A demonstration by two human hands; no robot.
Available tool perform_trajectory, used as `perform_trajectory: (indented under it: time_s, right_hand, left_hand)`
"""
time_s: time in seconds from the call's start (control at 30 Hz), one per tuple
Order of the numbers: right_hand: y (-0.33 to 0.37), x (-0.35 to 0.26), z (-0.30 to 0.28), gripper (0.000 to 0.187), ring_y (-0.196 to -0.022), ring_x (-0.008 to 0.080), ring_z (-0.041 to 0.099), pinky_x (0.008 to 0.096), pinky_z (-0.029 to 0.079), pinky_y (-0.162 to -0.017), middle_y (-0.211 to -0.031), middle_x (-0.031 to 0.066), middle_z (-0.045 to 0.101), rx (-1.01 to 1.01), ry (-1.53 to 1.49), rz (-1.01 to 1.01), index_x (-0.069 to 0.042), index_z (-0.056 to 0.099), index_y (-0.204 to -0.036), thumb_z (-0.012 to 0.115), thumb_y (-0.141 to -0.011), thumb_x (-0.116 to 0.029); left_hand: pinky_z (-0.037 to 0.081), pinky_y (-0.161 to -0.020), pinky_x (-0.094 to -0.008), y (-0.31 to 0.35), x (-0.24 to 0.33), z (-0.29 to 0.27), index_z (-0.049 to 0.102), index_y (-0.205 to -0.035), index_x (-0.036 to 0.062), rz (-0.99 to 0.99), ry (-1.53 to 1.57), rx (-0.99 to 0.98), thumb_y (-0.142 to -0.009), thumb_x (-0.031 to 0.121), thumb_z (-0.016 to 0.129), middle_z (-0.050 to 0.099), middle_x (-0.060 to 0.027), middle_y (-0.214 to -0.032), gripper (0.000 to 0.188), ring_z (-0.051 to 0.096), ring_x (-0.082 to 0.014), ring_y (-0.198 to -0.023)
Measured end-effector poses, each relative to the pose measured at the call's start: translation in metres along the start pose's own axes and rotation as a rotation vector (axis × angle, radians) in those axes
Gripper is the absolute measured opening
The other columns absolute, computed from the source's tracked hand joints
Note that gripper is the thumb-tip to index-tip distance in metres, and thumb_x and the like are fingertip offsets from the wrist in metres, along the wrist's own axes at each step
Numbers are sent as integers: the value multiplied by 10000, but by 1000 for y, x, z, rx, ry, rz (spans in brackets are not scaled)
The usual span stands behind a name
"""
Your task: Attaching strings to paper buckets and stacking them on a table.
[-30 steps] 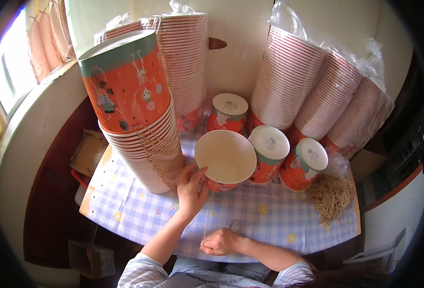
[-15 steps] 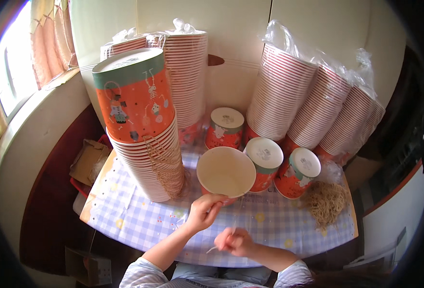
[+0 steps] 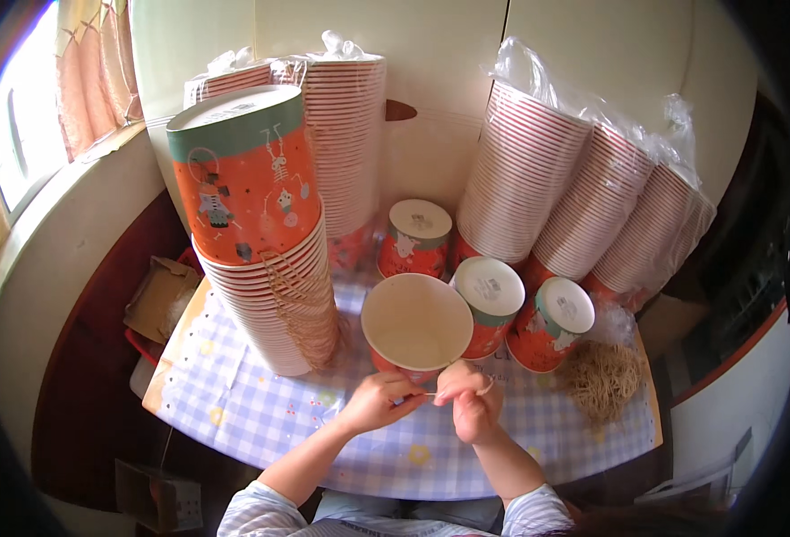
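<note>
An open paper bucket (image 3: pixel 417 322), orange outside and cream inside, stands upright in front of me, its mouth tilted toward me. Just below its near rim, my left hand (image 3: pixel 379 403) pinches a thin tan cord (image 3: pixel 431 394). My right hand (image 3: pixel 472 403) has its fingers closed on the same cord beside it, and a bit of cord sticks out past those fingers. To the left rises a tall stack of nested paper buckets (image 3: pixel 269 313) turned upside down, with cord loops (image 3: pixel 301 309) hanging down its side. A pile of loose tan cords (image 3: pixel 605 380) lies to the right.
Upside-down paper buckets stand behind the open one: one at the back (image 3: pixel 415 242), one in the middle (image 3: pixel 489 300), one at right (image 3: pixel 551 322). Plastic-wrapped bucket stacks line the wall at left (image 3: pixel 345 143) and right (image 3: pixel 520 170). A checked cloth (image 3: pixel 260 421) covers the table.
My right hand has moved up and slightly right, from below the bucket to its near rim beside my left hand. My left hand has shifted from the rim to just below it.
</note>
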State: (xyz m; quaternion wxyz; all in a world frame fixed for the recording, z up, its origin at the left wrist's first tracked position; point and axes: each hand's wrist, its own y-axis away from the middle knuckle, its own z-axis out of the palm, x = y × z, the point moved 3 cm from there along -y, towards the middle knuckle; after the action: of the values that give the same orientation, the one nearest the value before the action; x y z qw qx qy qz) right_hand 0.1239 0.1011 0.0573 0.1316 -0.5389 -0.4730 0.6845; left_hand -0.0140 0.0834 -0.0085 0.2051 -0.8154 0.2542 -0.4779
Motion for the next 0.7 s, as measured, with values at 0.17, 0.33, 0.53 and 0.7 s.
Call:
perform_trajectory:
  time_s: [0.17,0.33,0.53,0.7]
  right_hand:
    - [2,-3,7,206,-887,193,511,354,409,-745,-1037,19,549,-326,402,-278,-185,593,-1024,527,-830,-164]
    - [4,4,21,454,-943,174,496,360,403,-812,-1130,12,478,-281,684,-456,-232,554,-1101,649,-692,-58]
    - [20,22,11,687,-989,262,462,422,389,-780,-1139,62,432,-98,816,-525,-218,359,-1269,688,-677,-101]
    - [17,35,-19,755,-1062,260,401,402,323,-893,-1189,163,382,273,566,-372,-18,285,-1258,566,-761,-511]
  left_hand:
    - [390,-431,-273,2,-18,-21,637,-799,48,-197,-119,293,-704,49,648,519,-94,-545,96,505,-132,-459]
    - [403,-470,-222,14,-55,-31,622,-846,-10,-330,67,635,-816,52,573,579,-25,-601,84,470,-47,-513]
    - [449,-571,-213,9,-57,-29,610,-879,-26,-372,149,676,-861,75,524,621,-48,-699,135,569,-82,-618]
    - [456,-603,-224,8,-53,-31,608,-888,-26,-382,165,704,-866,73,514,626,-55,-722,139,582,-89,-656]
